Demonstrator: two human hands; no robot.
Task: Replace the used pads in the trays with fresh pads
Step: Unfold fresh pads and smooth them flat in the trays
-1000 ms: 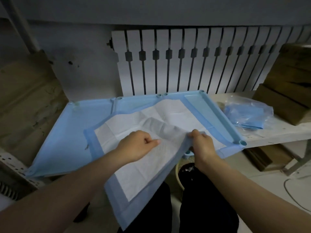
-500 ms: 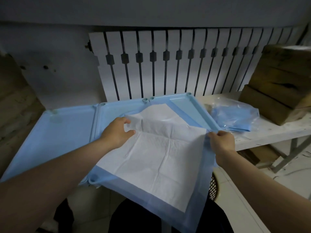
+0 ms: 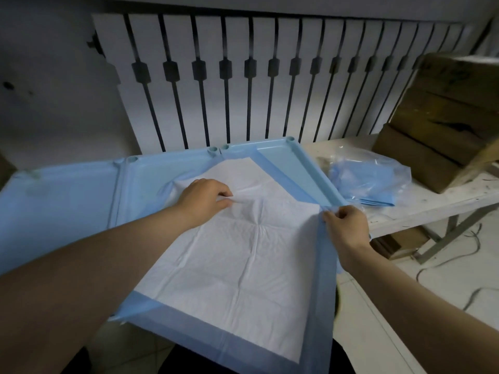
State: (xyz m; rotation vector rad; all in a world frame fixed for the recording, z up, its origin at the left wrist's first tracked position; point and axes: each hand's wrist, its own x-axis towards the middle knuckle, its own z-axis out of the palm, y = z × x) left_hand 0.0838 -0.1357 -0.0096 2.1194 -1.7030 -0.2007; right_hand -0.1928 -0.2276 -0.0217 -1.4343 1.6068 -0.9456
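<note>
A white pad with a blue border (image 3: 243, 265) lies spread over the right light-blue tray (image 3: 297, 163), and its near part hangs past the tray's front edge. My left hand (image 3: 205, 195) pinches a fold of the pad's white middle. At the tray's right rim my right hand (image 3: 345, 222) pinches the pad's blue right edge. A second light-blue tray (image 3: 62, 201) adjoins on the left and shows no pad in it.
A clear plastic bag of folded blue pads (image 3: 370, 182) lies on the white bench (image 3: 432, 206) to the right of the trays. Brown wooden blocks (image 3: 442, 114) are stacked at the far right. A white radiator (image 3: 270, 76) stands behind. Cables lie on the floor (image 3: 445, 279).
The pad has been unfolded further and pulled flatter over the right tray. My right hand has drawn the blue edge out to the right. My left hand now pinches the pad's middle.
</note>
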